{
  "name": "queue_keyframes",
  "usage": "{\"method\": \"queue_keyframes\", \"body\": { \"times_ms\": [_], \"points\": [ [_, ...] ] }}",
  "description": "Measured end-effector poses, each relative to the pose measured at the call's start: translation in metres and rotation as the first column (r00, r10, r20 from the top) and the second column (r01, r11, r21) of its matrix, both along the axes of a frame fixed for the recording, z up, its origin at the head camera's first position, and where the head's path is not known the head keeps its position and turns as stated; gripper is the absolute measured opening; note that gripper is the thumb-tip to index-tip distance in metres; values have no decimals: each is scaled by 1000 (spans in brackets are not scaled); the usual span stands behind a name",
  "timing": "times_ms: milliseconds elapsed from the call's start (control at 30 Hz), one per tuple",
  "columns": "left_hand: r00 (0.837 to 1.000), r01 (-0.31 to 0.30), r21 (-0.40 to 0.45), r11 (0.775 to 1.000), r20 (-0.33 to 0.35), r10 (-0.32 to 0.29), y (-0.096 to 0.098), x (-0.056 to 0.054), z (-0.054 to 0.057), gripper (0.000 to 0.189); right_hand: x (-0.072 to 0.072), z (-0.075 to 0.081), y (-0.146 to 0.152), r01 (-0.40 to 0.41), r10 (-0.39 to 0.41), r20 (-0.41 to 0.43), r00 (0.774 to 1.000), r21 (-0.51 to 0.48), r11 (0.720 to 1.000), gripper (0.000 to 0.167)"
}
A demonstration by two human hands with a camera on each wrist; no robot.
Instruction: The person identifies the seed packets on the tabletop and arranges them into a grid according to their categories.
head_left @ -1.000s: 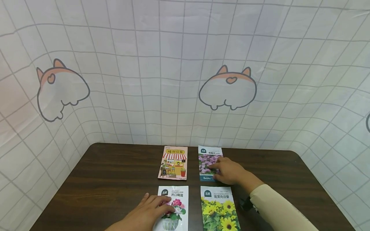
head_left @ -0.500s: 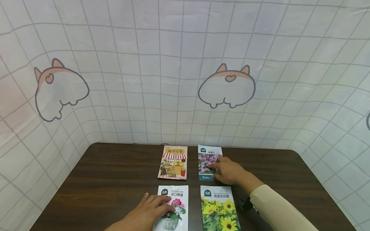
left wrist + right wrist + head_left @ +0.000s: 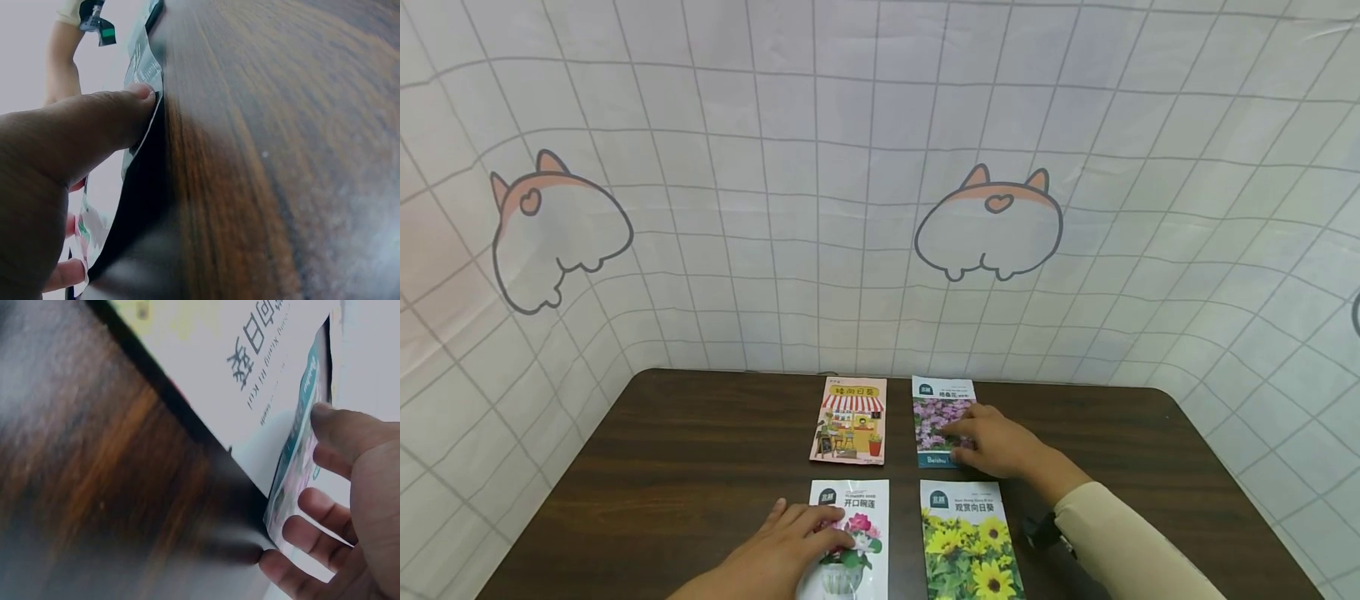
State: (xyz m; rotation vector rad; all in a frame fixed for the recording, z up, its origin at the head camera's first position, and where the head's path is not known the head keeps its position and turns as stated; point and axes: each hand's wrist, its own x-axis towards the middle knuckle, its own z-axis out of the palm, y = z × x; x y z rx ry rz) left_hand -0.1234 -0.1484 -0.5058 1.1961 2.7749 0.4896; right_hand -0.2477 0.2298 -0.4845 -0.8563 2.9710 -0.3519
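Observation:
Four is avoided here: several flower seed packets lie flat on the table in two rows. In the head view my left hand [image 3: 775, 550] rests on the white packet with pink lotus flowers [image 3: 867, 546] at the near left. The left wrist view shows its thumb [image 3: 115, 112] against the packet's edge. My right hand [image 3: 1000, 446] reaches to the purple-flower packet [image 3: 934, 417] at the far right, its fingertips touching the front. In the right wrist view the fingers [image 3: 319, 540] are spread and slightly bent along that packet's side.
Nearest me on the right lies the yellow sunflower packet [image 3: 973, 550]. A pink packet with a shop drawing [image 3: 848, 425] lies at the far left of the group. The dark wooden table [image 3: 662, 467] ends at a white checked cloth [image 3: 850, 208] behind.

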Motion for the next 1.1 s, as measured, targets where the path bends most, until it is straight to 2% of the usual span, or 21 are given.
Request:
{"method": "queue_keyframes", "body": {
  "times_ms": [67, 300, 367, 633, 933, 1100],
  "points": [
    [1000, 5, -4, 1000, -3, -5, 0, 0, 0, 77, 1, 1, 2, 10, -10, 2, 1000, -12, 1000, 42],
    [994, -7, -52, 999, 111, 13, -3, 0, 3, 81, 11, 5, 12, 37, -37, -23, 999, -18, 999, 42],
    [994, 6, -54, 999, 109, -1, -4, 0, 2, 80, 15, 6, 16, 37, -37, -30, 999, -26, 999, 42],
    [997, 56, -66, 996, 65, -51, -7, 0, 0, 82, 26, 3, 37, 50, -53, -76, 996, -37, 998, 42],
    [997, 64, -73, 995, -39, -66, -8, 3, -6, 83, 34, 0, 54, 72, -76, -83, 994, -51, 996, 42],
    [995, 83, -42, 996, -59, -85, -11, 3, -7, 81, 40, -1, 63, 109, -112, -87, 990, -39, 993, 43]
  ]
}}
